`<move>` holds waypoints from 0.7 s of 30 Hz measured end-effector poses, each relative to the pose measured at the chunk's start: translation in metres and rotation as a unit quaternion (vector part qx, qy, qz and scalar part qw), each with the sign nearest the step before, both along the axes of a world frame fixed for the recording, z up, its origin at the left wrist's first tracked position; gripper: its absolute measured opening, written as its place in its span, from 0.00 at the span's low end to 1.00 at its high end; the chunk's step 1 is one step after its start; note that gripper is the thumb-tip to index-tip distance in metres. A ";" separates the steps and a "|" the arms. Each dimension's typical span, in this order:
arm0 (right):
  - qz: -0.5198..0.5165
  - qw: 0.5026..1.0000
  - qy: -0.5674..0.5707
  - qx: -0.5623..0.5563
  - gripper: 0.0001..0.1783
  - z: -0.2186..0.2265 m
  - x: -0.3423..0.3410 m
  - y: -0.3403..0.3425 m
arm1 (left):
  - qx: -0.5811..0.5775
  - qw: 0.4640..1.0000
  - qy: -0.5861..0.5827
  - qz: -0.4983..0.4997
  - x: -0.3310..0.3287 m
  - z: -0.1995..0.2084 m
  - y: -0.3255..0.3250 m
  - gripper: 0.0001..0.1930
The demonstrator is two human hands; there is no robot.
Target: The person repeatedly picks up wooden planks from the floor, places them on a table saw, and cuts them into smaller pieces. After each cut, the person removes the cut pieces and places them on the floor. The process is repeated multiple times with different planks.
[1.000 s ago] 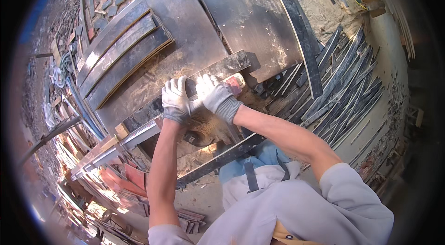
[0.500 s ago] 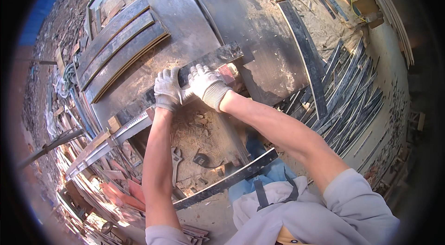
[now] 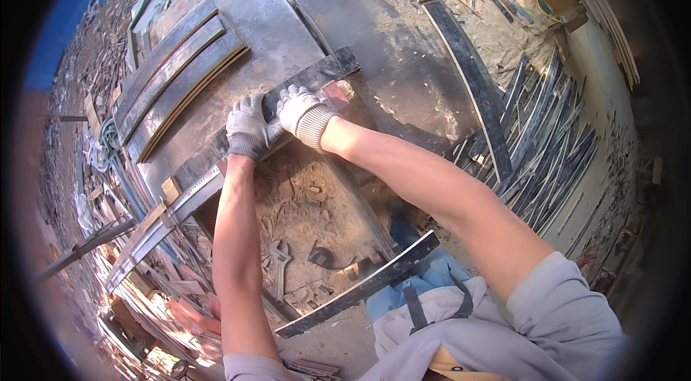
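Observation:
My two gloved hands are side by side on a long dark board strip (image 3: 314,73) that lies slantwise across a smooth dark metal sheet (image 3: 270,10). My left hand (image 3: 248,124) grips the strip with its fingers over the top and its thumb toward the other hand. Just right of it, my right hand (image 3: 301,111) holds the same strip, fingers bent on its upper face. Their undersides are hidden. A red block (image 3: 335,95) sits right beside my right hand, against the strip's near edge. Left of my hands, a silvery straight rail (image 3: 194,192) runs along the near edge.
Several narrow boards (image 3: 188,77) lie on the sheet's left. Below my arms, an adjustable wrench (image 3: 280,266) and a black tape measure (image 3: 321,257) rest among sawdust. A dark strip (image 3: 360,286) crosses near my waist. Offcuts (image 3: 558,154) are heaped at the right, beyond a long board (image 3: 471,82).
The whole view has shifted a little. Both hands remain on the board strip in nearly the same grip, and the strip and red block keep their places beside them.

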State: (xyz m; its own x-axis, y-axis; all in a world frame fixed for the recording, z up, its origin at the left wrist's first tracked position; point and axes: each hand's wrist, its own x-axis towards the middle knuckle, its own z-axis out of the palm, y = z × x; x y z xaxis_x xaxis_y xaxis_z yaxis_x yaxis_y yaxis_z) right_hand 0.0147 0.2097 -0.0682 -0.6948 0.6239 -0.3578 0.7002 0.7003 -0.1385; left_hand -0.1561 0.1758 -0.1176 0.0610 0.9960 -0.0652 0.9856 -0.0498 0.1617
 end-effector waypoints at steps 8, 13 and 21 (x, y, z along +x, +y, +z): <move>0.009 0.999 0.013 0.034 0.28 -0.023 -0.027 -0.003 | 0.012 0.997 0.027 0.071 -0.016 0.004 0.000 0.39; 0.022 0.997 0.000 0.074 0.37 -0.024 0.045 -0.079 | 0.049 0.997 -0.059 0.009 0.028 -0.005 -0.069 0.48; -0.570 0.783 0.245 -0.034 0.24 -0.050 0.223 -0.173 | 0.013 0.996 -0.082 0.029 0.095 0.014 -0.211 0.63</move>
State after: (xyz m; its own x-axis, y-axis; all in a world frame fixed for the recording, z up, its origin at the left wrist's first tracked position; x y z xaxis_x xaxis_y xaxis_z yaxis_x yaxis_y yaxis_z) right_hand 0.2382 0.0370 -0.1177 0.2367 0.9300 -0.2813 0.7157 -0.3627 -0.5969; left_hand -0.0611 -0.0350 -0.1036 0.0112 0.9994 -0.0338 0.9476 0.0002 0.3195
